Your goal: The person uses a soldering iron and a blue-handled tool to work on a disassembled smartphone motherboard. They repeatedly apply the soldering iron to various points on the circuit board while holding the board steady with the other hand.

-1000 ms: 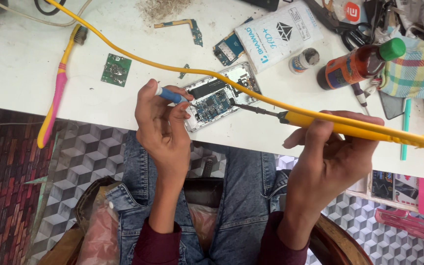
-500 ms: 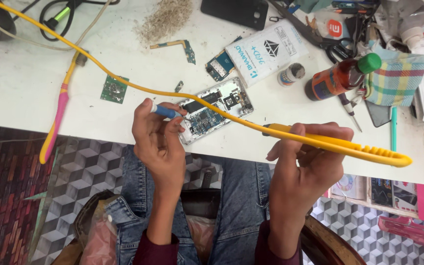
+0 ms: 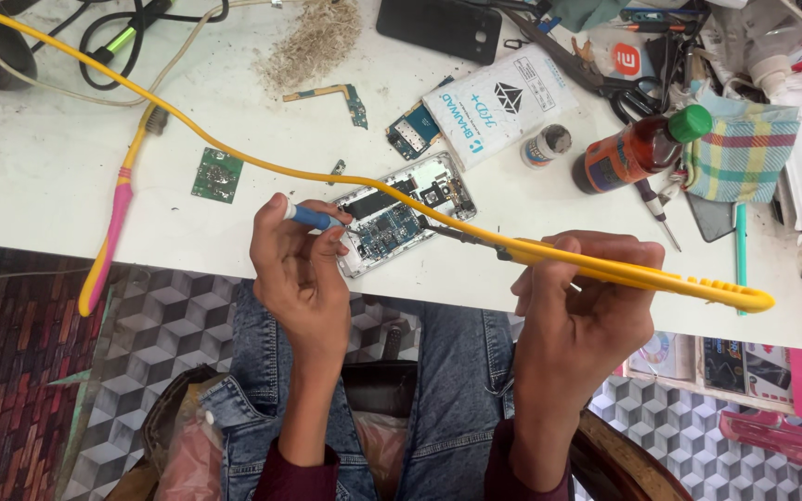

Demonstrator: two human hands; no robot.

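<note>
Your right hand (image 3: 582, 297) grips the yellow-handled soldering iron (image 3: 605, 269), tip touching the opened white smartphone's exposed board (image 3: 401, 223) at the white table's (image 3: 48, 176) edge. Your left hand (image 3: 297, 269) pinches a slim blue-tipped tool (image 3: 313, 217) — work underway, the phone still open, not reassembled.

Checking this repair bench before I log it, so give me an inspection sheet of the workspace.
Surface: white table, smudged, with a heap of fibrous debris.
Job's things: opened phone near the table edge; yellow soldering iron; blue-handled tool.
Clutter: toothbrush, green circuit board, black phone, white pouch, brown bottle, checked cloth, scissors.
Grippers: left hand holds the blue-handled tool; right hand grips the soldering iron, tip at the phone.
Cables: yellow cord crosses the table; black cable top left.
Surroundings: patterned floor, denim-clad lap.
</note>
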